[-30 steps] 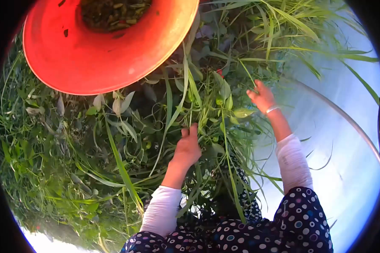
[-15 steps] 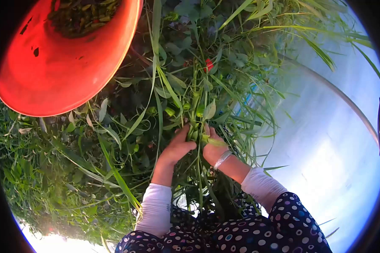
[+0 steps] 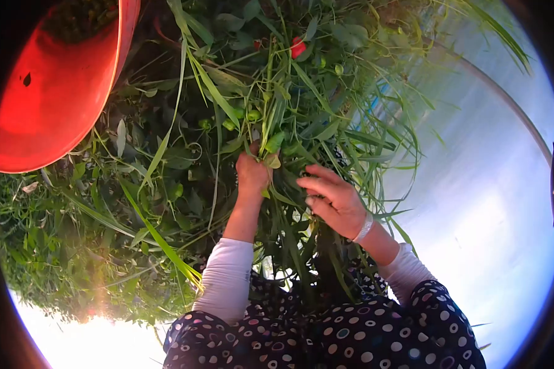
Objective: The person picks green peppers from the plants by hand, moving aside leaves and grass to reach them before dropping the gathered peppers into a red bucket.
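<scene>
My left hand (image 3: 252, 175) is closed around the stems of a pepper plant (image 3: 268, 92), its fingertips partly hidden by leaves. Just above those fingers hangs a green pepper (image 3: 274, 142), with a pale green leaf (image 3: 271, 161) below it. To the right, my right hand (image 3: 337, 200) is held away from the stem with its fingers apart and nothing visible in them. Smaller green peppers (image 3: 253, 115) show among the leaves a little higher up. Farther up the same plant is a red pepper (image 3: 298, 47).
A large red bucket (image 3: 55, 117) stands at the upper left with a heap of dark green pods (image 3: 80, 18) inside. Long grass blades (image 3: 160, 237) cross the dense greenery. On the right, a curved pole (image 3: 505, 92) runs along pale plastic sheeting (image 3: 468, 203).
My right hand has come away from the stem to the right and opened. My left hand has shifted up slightly and stays on the plant. The bucket now sits farther left in view.
</scene>
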`<state>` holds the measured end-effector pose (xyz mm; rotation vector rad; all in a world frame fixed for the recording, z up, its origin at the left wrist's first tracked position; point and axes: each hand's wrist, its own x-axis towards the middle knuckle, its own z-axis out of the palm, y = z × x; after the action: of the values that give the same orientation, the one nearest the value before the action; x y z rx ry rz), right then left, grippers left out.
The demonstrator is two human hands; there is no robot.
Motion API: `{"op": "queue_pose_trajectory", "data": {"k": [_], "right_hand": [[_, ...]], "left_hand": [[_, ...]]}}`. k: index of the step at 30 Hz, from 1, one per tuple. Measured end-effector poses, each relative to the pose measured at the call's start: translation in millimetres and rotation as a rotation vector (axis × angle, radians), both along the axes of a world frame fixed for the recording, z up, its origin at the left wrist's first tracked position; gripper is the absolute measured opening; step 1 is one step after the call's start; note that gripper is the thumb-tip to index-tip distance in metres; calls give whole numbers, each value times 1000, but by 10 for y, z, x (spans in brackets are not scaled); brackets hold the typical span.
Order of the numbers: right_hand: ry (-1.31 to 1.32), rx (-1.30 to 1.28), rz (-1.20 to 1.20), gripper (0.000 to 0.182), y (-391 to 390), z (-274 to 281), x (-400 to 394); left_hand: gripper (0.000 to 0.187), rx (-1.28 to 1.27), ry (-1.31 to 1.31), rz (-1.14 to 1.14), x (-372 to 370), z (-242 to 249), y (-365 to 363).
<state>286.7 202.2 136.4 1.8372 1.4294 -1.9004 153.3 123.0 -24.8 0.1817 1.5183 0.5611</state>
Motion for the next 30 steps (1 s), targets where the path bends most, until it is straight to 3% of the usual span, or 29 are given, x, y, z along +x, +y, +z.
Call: {"op": "queue_pose_trajectory", "data": {"k": [2,6,8,9,10,11,14,15,19,21,23,25,29,30], "right_hand": [[-12,81,-157,23,132,31,218],[-247,260,-132,20,404,-164,355],[-46,367,111,18,496,-282,58],[19,403,157,20,429,-385,-72],[91,460,210,18,360,-502,-158],[2,511,309,19,292,-640,-170],[-237,477,512,23,238,-708,-257],[-393,391,610,26,248,-684,-283],[-441,234,709,27,339,-601,-254],[-436,10,776,24,507,-600,-212],[-429,84,751,25,441,-659,-116],[-420,155,727,28,394,-655,-95],[-443,231,810,29,325,-677,-136],[-473,266,834,29,288,-704,-175]], "left_hand": [[36,-8,13,-33,-9,-47,-15],[34,63,-38,24,18,-7,53],[33,-25,-292,400,11,116,184],[33,-24,-285,400,-17,90,171],[33,-27,-228,226,-52,57,149],[34,-33,-171,51,-83,35,116],[37,-43,-118,-65,-124,154,258],[39,-65,-134,-75,-125,143,266],[40,-40,-141,-52,-129,218,331],[41,-4,-128,-27,-81,197,293],[42,35,-115,-4,-61,162,275],[43,19,-63,-138,-73,148,263],[44,14,-71,-109,-69,179,287],[37,-31,-75,-140,-81,238,355]]}}
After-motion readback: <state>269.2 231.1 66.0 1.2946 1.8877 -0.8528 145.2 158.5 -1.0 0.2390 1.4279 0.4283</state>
